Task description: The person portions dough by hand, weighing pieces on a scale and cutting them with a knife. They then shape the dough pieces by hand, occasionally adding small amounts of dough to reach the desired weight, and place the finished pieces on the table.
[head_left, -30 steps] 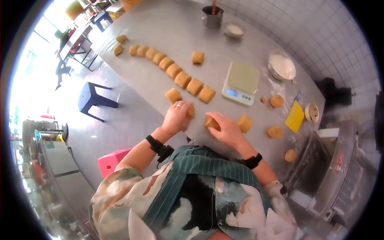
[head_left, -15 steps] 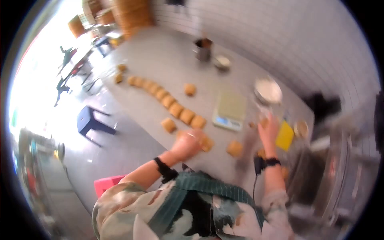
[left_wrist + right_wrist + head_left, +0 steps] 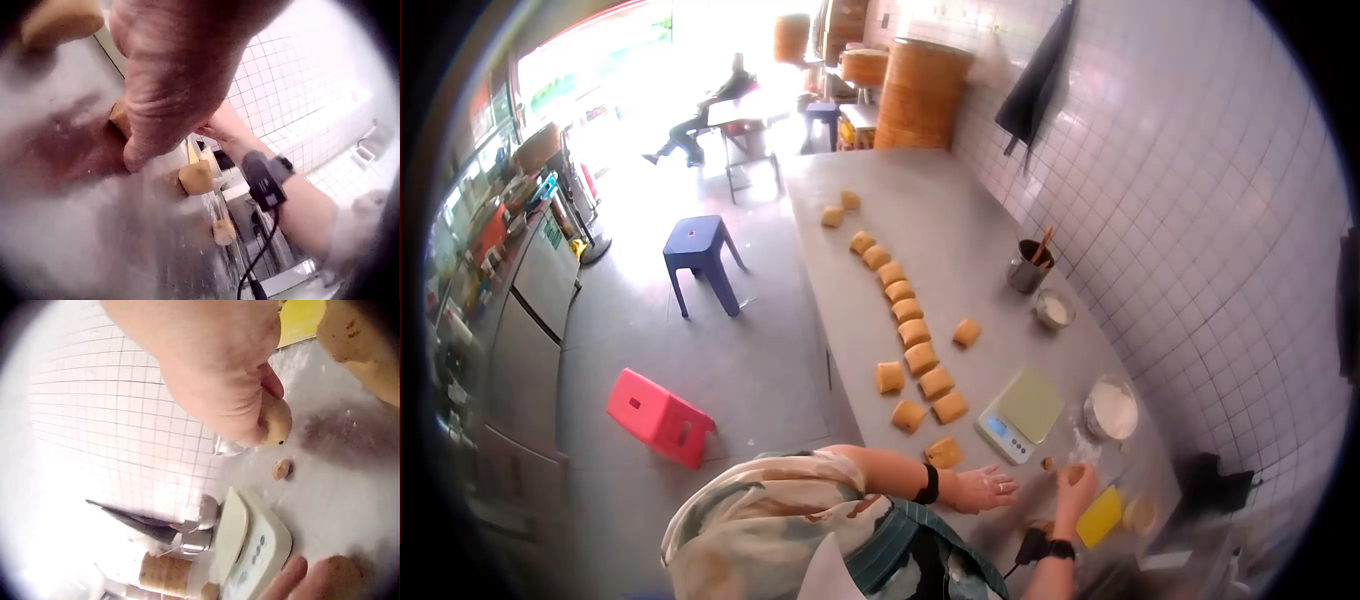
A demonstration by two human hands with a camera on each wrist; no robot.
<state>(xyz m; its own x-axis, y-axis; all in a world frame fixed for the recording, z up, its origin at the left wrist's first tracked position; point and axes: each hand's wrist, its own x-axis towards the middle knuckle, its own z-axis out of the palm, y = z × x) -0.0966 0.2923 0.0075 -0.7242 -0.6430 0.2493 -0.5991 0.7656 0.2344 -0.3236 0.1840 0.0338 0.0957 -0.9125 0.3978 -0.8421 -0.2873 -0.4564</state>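
Note:
My right hand point(image 3: 1077, 490) pinches a piece of tan dough point(image 3: 275, 419) between thumb and fingers, over the right part of the steel table. A small dough scrap point(image 3: 282, 469) lies on the table just beside it. My left hand point(image 3: 985, 488) has its fingers extended and holds nothing, palm toward the table, below the kitchen scale point(image 3: 1022, 415). Close to its wrist sits a cut dough piece point(image 3: 944, 453). From there a curved row of pillow-shaped dough pieces point(image 3: 912, 333) runs up the table. Beyond the left hand, rounder dough lumps point(image 3: 197, 178) show in the left wrist view.
A yellow scraper point(image 3: 1099, 517) lies right of my right hand. Further back stand a bowl of flour point(image 3: 1111, 408), a smaller bowl point(image 3: 1055, 310) and a metal pot point(image 3: 1029, 268) by the tiled wall. A pink stool point(image 3: 662, 415) and a blue stool point(image 3: 700, 255) are on the floor.
The head view has swung left and up. My right hand has left the dough pieces in front of me and gone right to another one. My left hand has let go of its piece and moved right.

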